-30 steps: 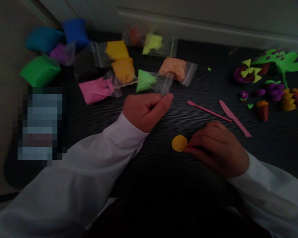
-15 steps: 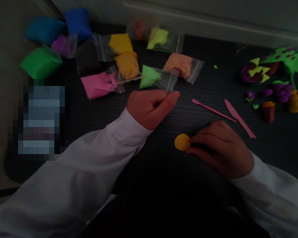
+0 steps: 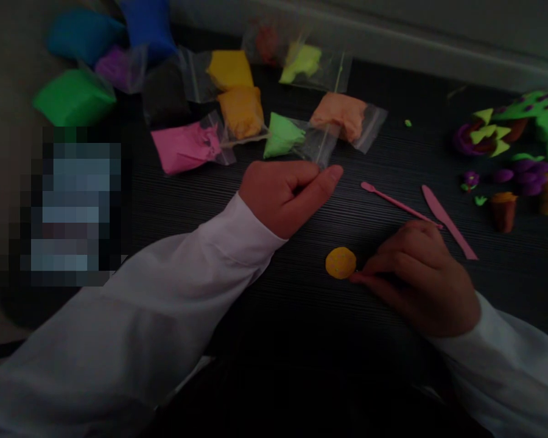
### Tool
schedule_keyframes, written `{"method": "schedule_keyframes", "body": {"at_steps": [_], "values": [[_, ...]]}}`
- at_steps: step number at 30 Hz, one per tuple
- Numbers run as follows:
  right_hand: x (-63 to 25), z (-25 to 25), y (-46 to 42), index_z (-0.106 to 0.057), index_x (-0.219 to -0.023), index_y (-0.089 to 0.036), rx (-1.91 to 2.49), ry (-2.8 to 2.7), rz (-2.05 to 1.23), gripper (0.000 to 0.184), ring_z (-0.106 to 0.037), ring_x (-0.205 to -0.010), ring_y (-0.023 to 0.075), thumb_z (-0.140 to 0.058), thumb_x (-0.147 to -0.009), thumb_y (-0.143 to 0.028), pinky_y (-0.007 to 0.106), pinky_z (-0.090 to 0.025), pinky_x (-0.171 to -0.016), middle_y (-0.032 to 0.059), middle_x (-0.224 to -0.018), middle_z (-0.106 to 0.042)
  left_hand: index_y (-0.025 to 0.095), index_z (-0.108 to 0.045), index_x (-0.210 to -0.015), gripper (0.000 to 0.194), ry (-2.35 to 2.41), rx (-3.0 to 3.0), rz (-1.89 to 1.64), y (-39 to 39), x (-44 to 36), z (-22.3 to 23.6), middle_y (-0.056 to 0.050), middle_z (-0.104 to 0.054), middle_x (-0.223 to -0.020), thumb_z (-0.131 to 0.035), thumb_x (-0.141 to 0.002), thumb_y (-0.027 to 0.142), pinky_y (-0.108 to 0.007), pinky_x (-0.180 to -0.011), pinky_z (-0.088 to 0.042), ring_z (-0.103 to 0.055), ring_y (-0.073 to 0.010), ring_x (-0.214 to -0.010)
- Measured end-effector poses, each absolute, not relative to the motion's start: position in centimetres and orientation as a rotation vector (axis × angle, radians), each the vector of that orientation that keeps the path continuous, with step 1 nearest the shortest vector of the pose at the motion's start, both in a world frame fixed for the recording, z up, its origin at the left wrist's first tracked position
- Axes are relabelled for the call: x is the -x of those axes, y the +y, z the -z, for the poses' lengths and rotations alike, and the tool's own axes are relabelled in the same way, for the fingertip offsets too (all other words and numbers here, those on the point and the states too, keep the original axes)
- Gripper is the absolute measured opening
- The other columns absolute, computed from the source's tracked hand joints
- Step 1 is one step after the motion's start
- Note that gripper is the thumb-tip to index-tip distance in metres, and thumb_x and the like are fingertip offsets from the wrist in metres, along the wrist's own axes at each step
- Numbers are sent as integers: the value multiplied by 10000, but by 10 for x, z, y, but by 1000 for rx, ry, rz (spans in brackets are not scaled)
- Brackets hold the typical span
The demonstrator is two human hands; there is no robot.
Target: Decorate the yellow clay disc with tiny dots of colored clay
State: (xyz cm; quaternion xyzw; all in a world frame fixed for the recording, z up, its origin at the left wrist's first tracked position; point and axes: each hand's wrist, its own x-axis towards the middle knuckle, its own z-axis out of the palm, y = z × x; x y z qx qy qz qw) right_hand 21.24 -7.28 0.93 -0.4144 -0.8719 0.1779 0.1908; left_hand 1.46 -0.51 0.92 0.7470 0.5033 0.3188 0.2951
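Note:
A flat, round yellow clay disc [image 3: 340, 263] with faint speckles lies on the dark table. My right hand [image 3: 420, 277] is closed in a pinch at the disc's right edge. A tiny pale speck shows by those fingertips, too small to name. Higher and to the left, my left hand [image 3: 292, 198] is closed, thumb against the curled fingers. Its fingertips are at the clear end of a bag of light green clay [image 3: 283, 135]; whether they grip it is hidden. A thin pink modelling stick [image 3: 402, 205] and a pink plastic knife [image 3: 448, 222] lie beyond my right hand.
Bags of pink [image 3: 182, 149], orange [image 3: 241, 112], peach [image 3: 340, 115] and other coloured clay spread across the back. Finished clay pieces, including a brown pot [image 3: 503, 212] and purple balls [image 3: 530, 173], stand at right. A blurred-out phone-like object [image 3: 73, 207] is at left.
My right fingertips have shifted off the yellow disc's edge, slightly right and down, and more of the disc shows. My left hand keeps its pose. The view has shifted slightly.

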Motion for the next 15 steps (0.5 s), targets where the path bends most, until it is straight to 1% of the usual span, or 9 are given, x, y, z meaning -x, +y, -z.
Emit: {"method": "schedule_keyframes", "body": {"at_steps": [4, 8, 12, 15], "values": [[-211, -8, -72, -573, -746, -224, 1189, -2462, -504, 92, -508, -667, 134, -625, -674, -248, 367, -336, -735, -15, -675, -582, 150, -317, -397, 437, 1335, -2037, -818, -5, -15, -10, 35, -252, -404, -394, -776, 353, -214, -438, -241, -345, -28, -420], [-210, -8, -71, -573, -735, -223, 1243, -2460, -545, 81, -518, -662, 132, -608, -690, -280, 375, -325, -753, -18, -681, -590, 150, -318, -400, 438, 1351, -2042, -813, -5, -15, -10, 38, -257, -402, -393, -776, 361, -204, -428, -241, -365, -25, -424], [-208, -8, -69, -578, -705, -230, 1292, -2427, -616, 86, -528, -667, 139, -603, -691, -310, 373, -327, -749, -18, -662, -588, 149, -321, -398, 437, 1356, -2042, -815, -5, -15, -10, 41, -255, -390, -399, -772, 362, -205, -407, -211, -310, -19, -390], [-205, -9, -69, -576, -694, -227, 1364, -2406, -639, 130, -535, -699, 161, -600, -682, -354, 380, -331, -753, -5, -673, -583, 146, -316, -395, 435, 1336, -2060, -820, -4, -14, -10, 42, -254, -385, -400, -771, 347, -207, -398, -187, -261, -15, -372]]}}
